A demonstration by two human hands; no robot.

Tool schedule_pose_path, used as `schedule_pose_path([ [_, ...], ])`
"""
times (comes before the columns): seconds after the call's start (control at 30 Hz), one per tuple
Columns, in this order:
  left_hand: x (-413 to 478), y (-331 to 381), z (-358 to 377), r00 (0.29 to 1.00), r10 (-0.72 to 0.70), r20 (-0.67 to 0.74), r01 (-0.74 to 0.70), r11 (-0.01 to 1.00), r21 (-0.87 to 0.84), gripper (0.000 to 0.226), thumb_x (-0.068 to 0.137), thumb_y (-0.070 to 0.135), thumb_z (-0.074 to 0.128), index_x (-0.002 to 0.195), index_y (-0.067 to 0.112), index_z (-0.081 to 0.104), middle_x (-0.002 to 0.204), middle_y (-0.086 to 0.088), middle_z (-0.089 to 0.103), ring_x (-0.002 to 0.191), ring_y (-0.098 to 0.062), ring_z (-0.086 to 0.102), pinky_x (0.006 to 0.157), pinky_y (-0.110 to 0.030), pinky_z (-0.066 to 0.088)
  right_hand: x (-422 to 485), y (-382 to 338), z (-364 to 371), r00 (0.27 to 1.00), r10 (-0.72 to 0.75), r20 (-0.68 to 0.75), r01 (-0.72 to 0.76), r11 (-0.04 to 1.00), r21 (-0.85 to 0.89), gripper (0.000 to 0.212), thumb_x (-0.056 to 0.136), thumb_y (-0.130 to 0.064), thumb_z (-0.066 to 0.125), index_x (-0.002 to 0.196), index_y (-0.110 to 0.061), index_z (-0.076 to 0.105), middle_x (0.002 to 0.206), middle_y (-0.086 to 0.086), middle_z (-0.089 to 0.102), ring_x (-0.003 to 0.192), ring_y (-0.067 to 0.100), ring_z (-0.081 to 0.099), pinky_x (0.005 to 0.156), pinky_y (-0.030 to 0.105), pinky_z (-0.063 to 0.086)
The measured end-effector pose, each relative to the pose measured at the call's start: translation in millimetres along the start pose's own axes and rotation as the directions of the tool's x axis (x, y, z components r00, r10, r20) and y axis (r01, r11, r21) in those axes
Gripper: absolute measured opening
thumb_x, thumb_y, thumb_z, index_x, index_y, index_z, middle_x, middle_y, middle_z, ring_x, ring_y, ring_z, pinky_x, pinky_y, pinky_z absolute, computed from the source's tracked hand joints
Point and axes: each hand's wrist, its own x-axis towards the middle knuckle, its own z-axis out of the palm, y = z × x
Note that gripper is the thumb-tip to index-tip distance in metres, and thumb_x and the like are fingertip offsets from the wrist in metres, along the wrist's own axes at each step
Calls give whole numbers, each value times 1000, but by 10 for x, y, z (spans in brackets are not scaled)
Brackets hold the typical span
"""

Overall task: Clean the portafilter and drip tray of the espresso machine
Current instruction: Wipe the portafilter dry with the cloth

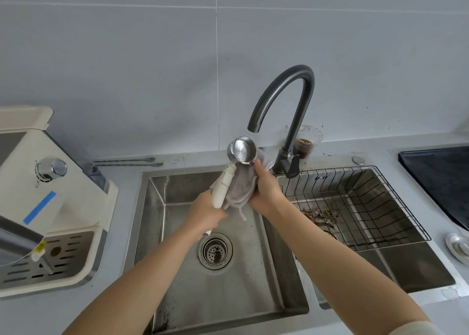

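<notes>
**Grip on Portafilter and Cloth**

Left hand (206,214) is wrapped round the portafilter (241,149) handle, holding it tilted above the sink (177,271), presumably so drips fall in the basin. Right hand (266,190) clutches a cloth (241,188) against the metal head, basket facing up for inspection. Drip tray (58,256) sits in the espresso machine (50,190), apparently untouched.

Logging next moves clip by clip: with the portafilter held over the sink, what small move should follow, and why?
Probably rub the cloth round the portafilter head's outside: the right hand holds the cloth against it, the left hand grips the handle, and the basket inside already looks shiny.
</notes>
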Motion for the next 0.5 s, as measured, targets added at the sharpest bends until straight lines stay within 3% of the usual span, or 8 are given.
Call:
schedule_pose_path([
  [0.1,59,-33,-12,993,51,-106,-25,972,232,24,80,11,62,103,8,53,85,-4,57,81,-28,59,67,-33,46,-63,19,35,1000,-3,-30,1,998,-66,23,95,-20,46,99,-1,58,94,13,65,88,23,62,84,34,48],
  [0.23,42,-86,-34,990,66,-123,-21,942,336,21,82,5,54,102,7,49,86,-5,55,79,-26,56,65,-33,43,-55,24,-22,995,-2,-97,-14,986,-167,17,95,-12,46,96,-2,59,91,11,65,84,22,62,76,32,49],
  [0.4,58,-103,-78,993,33,-114,-1,962,272,17,80,4,54,88,13,43,72,1,47,74,-25,52,59,-29,38,-108,-69,-61,993,9,-118,-33,980,-194,24,93,-21,43,88,-6,61,90,11,66,84,25,62,78,35,49],
  [0.5,86,-126,-115,993,-13,-118,32,987,160,19,77,3,58,88,11,44,72,-1,47,70,-26,52,59,-29,41,-139,-188,-35,974,-146,-174,63,909,-411,20,91,-22,44,103,-11,55,99,8,63,99,27,60,96,41,46],
])
